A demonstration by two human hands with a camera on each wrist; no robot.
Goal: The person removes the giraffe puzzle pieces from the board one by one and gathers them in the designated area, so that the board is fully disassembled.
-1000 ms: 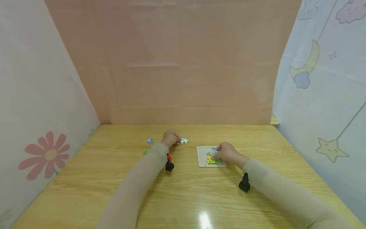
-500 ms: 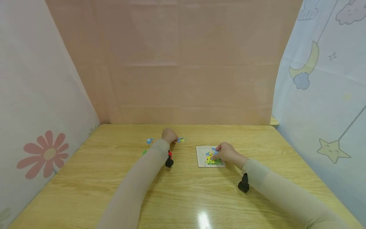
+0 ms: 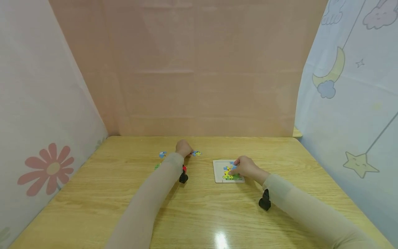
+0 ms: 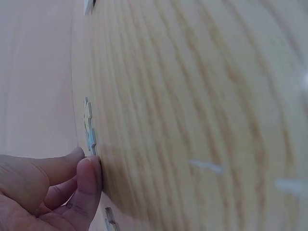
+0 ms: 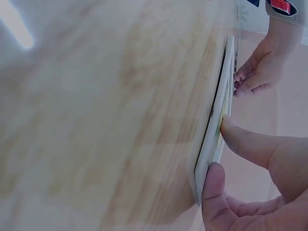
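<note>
On the far part of the table, my left hand (image 3: 183, 148) pinches the near end of a small blue-and-yellow jigsaw piece (image 3: 197, 153) between thumb and fingers. The left wrist view shows the jigsaw piece (image 4: 89, 126) edge-on past the fingertips, and what lies between them is mostly hidden. My right hand (image 3: 248, 167) holds the right side of a white-framed puzzle board (image 3: 219, 171), its thumb on the picture and its fingers at the edge. A yellow giraffe-like picture (image 3: 228, 172) on blue and green partly fills the board; the hand covers some of it.
A loose blue jigsaw piece (image 3: 162, 154) lies left of my left hand. Nearer, a green piece (image 3: 157, 166) is partly hidden by the left sleeve. A tan backdrop (image 3: 199, 103) rises behind the wooden table (image 3: 199, 207), with printed cloth walls on both sides.
My left hand has shifted slightly left and the blue-and-yellow jigsaw piece beside it has moved left too, its visible pattern looking different. The right hand stays on the puzzle board.
</note>
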